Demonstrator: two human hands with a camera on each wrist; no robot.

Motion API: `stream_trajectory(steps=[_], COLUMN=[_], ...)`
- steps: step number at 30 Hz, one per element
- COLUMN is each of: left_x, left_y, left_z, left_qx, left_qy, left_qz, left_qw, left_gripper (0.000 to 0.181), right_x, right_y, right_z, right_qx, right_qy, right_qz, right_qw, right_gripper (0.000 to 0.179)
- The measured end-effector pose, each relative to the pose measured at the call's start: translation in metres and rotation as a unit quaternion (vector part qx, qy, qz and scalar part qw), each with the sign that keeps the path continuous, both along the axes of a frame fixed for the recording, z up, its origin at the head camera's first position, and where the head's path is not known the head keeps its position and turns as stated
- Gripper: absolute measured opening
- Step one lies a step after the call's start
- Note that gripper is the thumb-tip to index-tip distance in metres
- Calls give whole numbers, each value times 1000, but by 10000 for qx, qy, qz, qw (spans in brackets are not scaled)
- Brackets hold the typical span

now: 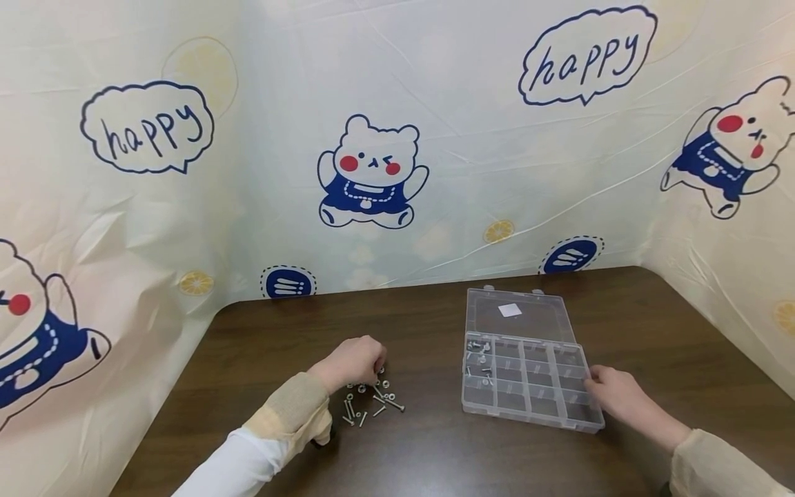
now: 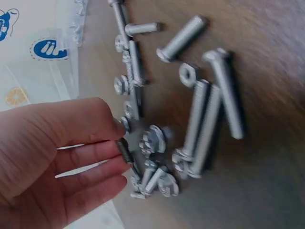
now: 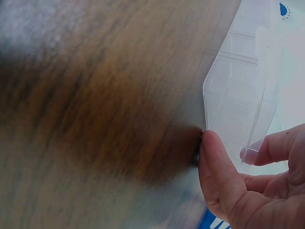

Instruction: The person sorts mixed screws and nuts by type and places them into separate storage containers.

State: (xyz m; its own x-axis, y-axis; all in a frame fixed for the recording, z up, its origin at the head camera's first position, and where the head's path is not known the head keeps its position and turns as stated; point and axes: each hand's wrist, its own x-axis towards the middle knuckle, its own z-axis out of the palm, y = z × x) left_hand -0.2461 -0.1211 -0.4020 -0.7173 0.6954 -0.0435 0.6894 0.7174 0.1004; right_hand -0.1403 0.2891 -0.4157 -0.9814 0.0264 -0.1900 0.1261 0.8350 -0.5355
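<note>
My left hand [image 1: 355,360] reaches down over a loose pile of metal bolts [image 1: 350,408] and nuts [image 1: 386,384]. In the left wrist view, its thumb and fingertips pinch a small dark screw [image 2: 125,150], right beside the pile. Several long bolts [image 2: 224,93] and a hex nut [image 2: 188,74] lie around there. With my right hand [image 1: 627,399] I grip the right side wall of a clear plastic compartment box [image 1: 533,416]. The right wrist view shows the thumb over the wall and the fingers along its outer side.
The box's lid [image 1: 528,314] lies folded back, a small white label [image 1: 510,310] on it. Some small screws [image 1: 477,346] sit in the left-hand compartments. All of this stands on a dark wooden table [image 1: 428,455], with a printed curtain [image 1: 447,172] behind and at both sides.
</note>
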Motion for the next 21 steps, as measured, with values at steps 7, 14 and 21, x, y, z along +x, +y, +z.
stream_trajectory(steps=[7,14,21], left_x=[2,9,15], left_y=[10,27,47], left_z=[10,20,24], left_qx=[479,697,921], left_qy=[405,953,1877], left_qz=[-550,-920,-1311], left_qw=[9965,9887,9691], left_gripper=[20,18,17], right_x=[0,0,0], right_y=[0,1,1], right_z=[-1,-2,-3], right_qx=[-160,-136,-106], right_qy=[-1,-21,2], right_qz=[-52,-20,-10], right_qw=[9999,9999,9999], right_gripper=[41,42,41])
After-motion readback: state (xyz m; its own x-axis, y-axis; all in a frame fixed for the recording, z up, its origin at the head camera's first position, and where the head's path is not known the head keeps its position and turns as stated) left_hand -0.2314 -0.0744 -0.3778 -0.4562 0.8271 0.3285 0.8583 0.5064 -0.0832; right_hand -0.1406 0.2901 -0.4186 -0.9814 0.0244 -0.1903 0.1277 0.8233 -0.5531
